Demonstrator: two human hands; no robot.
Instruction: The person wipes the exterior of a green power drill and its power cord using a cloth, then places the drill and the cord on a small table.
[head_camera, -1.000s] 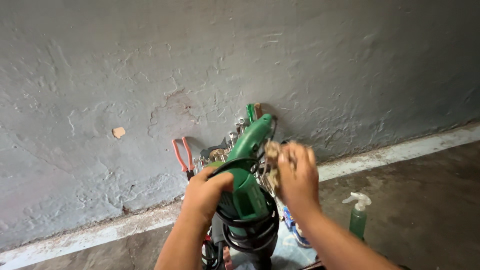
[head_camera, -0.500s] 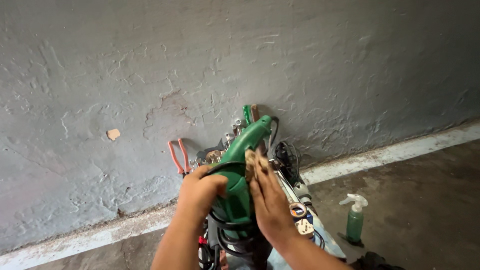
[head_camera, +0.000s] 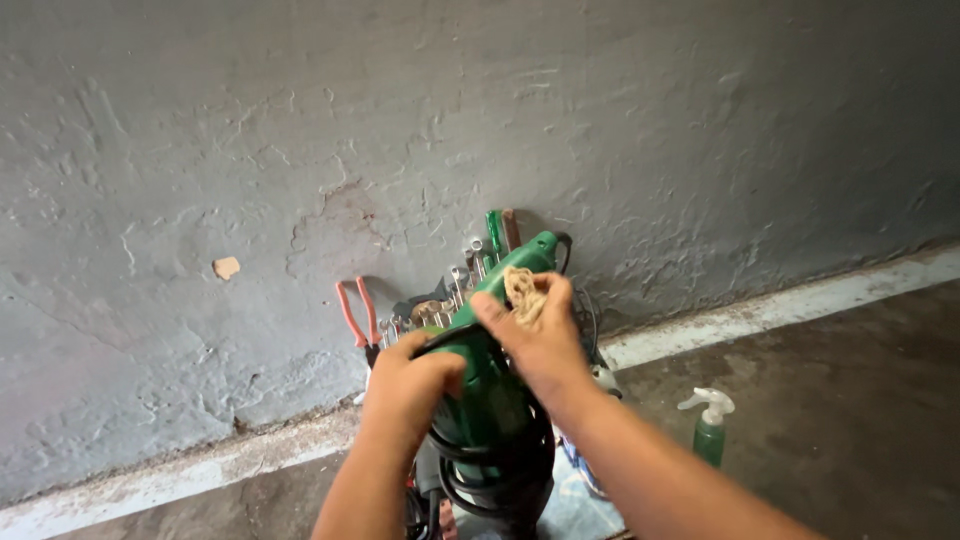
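Note:
My left hand (head_camera: 407, 388) grips the body of a green power tool (head_camera: 490, 375), held upright in front of me, with a black cord (head_camera: 495, 470) coiled around its lower part. My right hand (head_camera: 535, 335) presses a small beige rag (head_camera: 520, 290) against the upper part of the tool, near its narrow green tip. Behind the tool stands a cluster of hand tools leaning on the wall.
A rough grey wall (head_camera: 300, 150) fills the background, with a pale strip along its base. Red-handled pliers (head_camera: 355, 312), wrenches (head_camera: 465, 265) and a green-handled screwdriver (head_camera: 494, 226) lean there. A green spray bottle (head_camera: 711, 428) stands on the dark floor at right.
My right hand slid the rag from the tool's right side onto its middle, then up toward the tip. My left hand kept its hold on the body.

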